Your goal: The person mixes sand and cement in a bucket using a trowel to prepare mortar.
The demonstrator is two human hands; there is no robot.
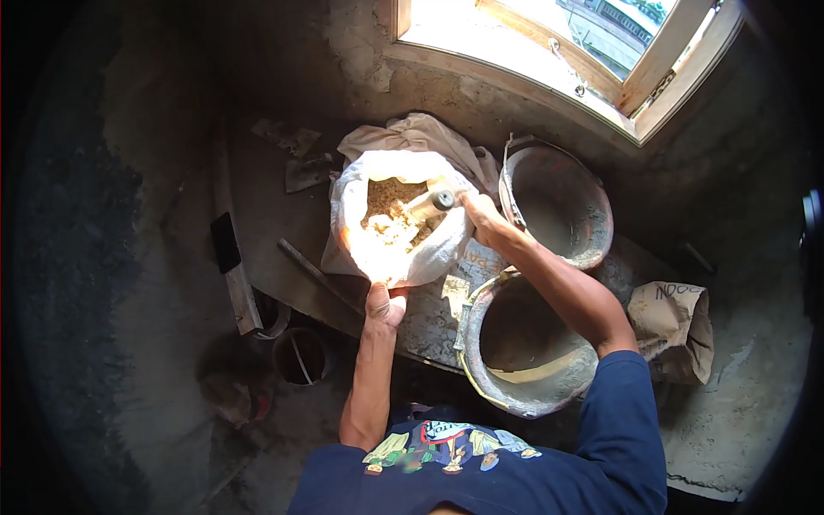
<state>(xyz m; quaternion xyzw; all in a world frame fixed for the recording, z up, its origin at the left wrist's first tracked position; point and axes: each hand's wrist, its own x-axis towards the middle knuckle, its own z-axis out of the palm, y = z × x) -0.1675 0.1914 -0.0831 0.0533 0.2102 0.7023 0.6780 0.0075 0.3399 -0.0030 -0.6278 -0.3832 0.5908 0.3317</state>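
Note:
A white woven sack (442, 257) stands with its mouth rolled open in bright sunlight, holding loose tan, crumbly material (396, 202). Out of it sticks a tool handle (440, 201) with a dark round end; the rest of the tool is mostly buried or lost in glare. My left hand (386, 305) pinches the near edge of the sack, thumb on the outside. At the right side of the rim, my right hand (482, 217) is closed on the sack's edge, beside the handle; its fingertips are partly hidden.
Two mortar-crusted buckets (601, 206) (524, 399) stand to the right. A crumpled brown paper bag (674, 322) lies beyond them. On the left are a wooden board (243, 300) with a dark phone-like slab (225, 242), and a small dark pail (302, 330). A window (515, 43) opens above.

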